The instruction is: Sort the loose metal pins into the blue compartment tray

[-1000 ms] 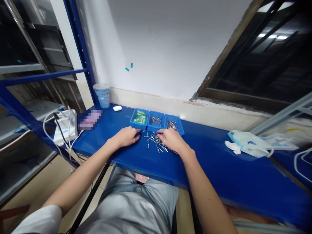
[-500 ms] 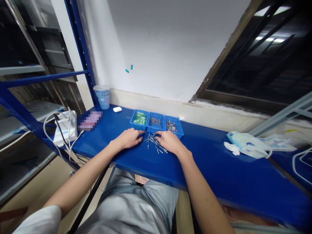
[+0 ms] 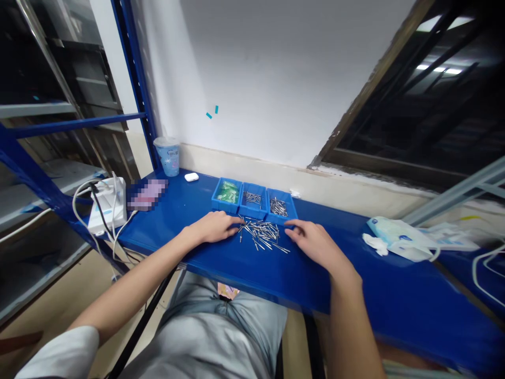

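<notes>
A loose heap of silver blind rivets [image 3: 263,232] lies on the blue table in front of three small blue bins. My left hand [image 3: 216,226] is at the heap's left end, its thumb and forefinger closed on what looks like one rivet, partly hidden by the fingertips. On the other side, my right hand [image 3: 313,241] hovers just right of the heap with fingers apart and nothing in them. The left bin [image 3: 225,206] has small green-and-clear packets. Some rivets lie in the middle bin [image 3: 252,213], and more fill the right bin [image 3: 281,217].
A lidded blue cup [image 3: 169,158] and a white earphone case [image 3: 191,177] stand at the back left. Further left are a blurred-out flat object [image 3: 148,195] and a white power strip [image 3: 107,208] with cables. A wipes pack [image 3: 406,239] and crumpled tissue [image 3: 374,243] lie right.
My right hand has moved off the heap to the right, and more rivets show on the table. My left hand has shifted slightly right, to the heap's edge.
</notes>
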The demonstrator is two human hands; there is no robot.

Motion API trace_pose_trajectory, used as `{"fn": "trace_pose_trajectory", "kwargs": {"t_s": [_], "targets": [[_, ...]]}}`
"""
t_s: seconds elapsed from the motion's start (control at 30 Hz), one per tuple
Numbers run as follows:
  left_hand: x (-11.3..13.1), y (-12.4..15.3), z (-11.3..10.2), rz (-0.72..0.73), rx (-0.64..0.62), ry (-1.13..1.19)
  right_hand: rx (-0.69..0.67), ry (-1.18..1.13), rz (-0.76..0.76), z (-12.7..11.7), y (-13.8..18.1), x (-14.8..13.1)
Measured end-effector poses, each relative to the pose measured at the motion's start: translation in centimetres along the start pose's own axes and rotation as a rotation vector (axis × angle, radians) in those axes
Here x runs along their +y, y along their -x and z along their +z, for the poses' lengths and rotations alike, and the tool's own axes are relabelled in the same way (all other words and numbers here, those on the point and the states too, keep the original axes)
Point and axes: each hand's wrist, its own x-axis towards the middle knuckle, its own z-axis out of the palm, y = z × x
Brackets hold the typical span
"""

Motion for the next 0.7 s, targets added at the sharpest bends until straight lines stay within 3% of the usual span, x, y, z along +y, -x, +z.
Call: {"fn": "trace_pose_trajectory", "kwargs": {"t_s": [0.1,0.2,0.3,0.37,0.43,0.53,0.7], "targets": [[0.5,0.2,0.3,0.077,0.058,0.107,-0.013,0.006,0.118,1.4,2.0,2.0],[0.8,0.6,0.4,0.197,0.125,0.166,-0.016,-0.005,0.112,3.2,2.2,2.7],[0.5,0.4,0.0,0.259,0.337,0.069,-0.002,-0.061,0.073,4.6,1.1,2.0],[-0.4,-0.2,-0.3,0.184,0.462,0.008,0.008,-0.086,0.039,5.2,0.2,1.3],[-1.4,-1.2,-0.3,0.142,0.450,-0.038,0.041,-0.089,0.012,5.7,-0.5,0.7],[-2.8,-2.5,0.0,0.203,0.332,-0.046,0.043,-0.078,-0.013,6.1,-1.2,0.1],[-3.4,-3.7,0.7,0.238,0.394,0.105,0.018,-0.056,-0.063,6.7,-2.1,-0.6]]}}
